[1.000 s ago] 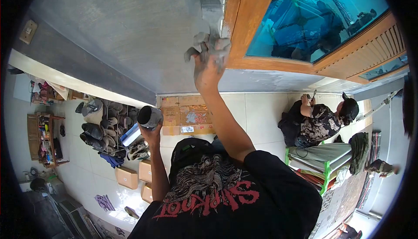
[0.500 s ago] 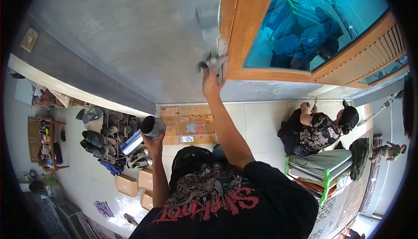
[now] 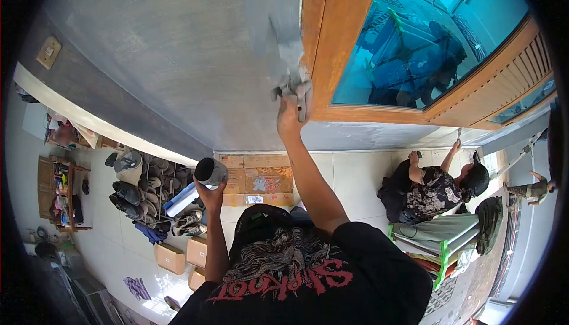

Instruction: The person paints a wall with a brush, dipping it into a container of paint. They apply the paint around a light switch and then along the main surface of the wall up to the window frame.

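Note:
My right hand [image 3: 291, 114] is closed around a grey-smeared tool [image 3: 293, 91], blurred, whose exact shape I cannot make out. It is at the grey wall [image 3: 178, 46], just left of the orange-brown wooden window frame [image 3: 335, 46]. Fresh, lighter grey streaks run up the wall above the tool, along the frame's edge. My left hand [image 3: 211, 192] grips a dark, round, open-topped container [image 3: 208, 171] from below, lower down and to the left. The container's inside looks dark.
Below the wall lies flattened cardboard [image 3: 261, 178]. A shoe rack [image 3: 157, 189] and brown boxes [image 3: 170, 258] stand left. At the right, a co-worker [image 3: 435, 189] sits on the floor, one arm raised to the wall, near a green-edged rack [image 3: 444, 248].
My right hand and its tool have shifted slightly downward in the view. The co-worker has raised one hand toward the wall. The left hand still grips the container.

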{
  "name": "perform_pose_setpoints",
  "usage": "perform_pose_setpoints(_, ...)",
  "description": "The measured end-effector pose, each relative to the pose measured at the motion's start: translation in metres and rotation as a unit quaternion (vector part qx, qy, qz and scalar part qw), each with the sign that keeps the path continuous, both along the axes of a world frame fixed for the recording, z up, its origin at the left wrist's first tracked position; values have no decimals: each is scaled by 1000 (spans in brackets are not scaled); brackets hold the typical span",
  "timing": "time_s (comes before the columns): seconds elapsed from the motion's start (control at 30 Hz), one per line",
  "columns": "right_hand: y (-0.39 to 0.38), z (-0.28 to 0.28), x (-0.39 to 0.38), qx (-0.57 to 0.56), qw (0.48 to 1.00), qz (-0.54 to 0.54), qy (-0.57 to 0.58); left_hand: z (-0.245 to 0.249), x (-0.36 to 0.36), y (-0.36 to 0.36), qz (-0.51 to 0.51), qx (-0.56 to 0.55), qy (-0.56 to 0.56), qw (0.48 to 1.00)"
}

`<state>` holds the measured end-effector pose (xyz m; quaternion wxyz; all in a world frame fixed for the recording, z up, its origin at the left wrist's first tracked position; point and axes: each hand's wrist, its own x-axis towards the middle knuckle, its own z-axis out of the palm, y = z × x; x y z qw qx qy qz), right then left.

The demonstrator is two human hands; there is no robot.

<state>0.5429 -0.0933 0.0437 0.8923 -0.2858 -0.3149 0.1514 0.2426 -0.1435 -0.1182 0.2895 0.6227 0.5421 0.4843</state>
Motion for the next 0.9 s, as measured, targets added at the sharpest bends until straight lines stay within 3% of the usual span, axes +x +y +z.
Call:
perform_pose_setpoints(0.07,-17,-30,-8,-53,997,11,61,-9,-2,-1,2,15,-7,1000)
perform_pose_setpoints(0.17,-41,-53,-15,-52,995,65,54,-7,0,-4,14,-5,-6,1000)
perform_pose_setpoints(0.23,-44,-49,-16,-16,995,93,24,-2,2,-4,5,-15,-15,1000)
perform_pose_setpoints(0.3,-46,-11,-24,50,993,103,9,0,3,-6,-8,-10,-36,999)
perform_pose_setpoints(0.43,-24,16,-16,62,995,78,14,1,5,-8,-9,-5,-38,999)
perform_pose_setpoints(0.57,-19,-50,-6,34,997,60,22,0,4,-12,-10,-6,-35,999)
perform_pose_setpoints(0.67,-39,-96,-14,-75,996,52,4,-1,3,-18,-12,-44,-70,996)
perform_pose_setpoints(0.83,-53,-41,-20,-34,996,80,34,2,6,-23,11,-42,-94,995)
perform_pose_setpoints(0.9,-46,-19,-11,43,995,88,-25,0,6,-25,16,-42,-91,995)
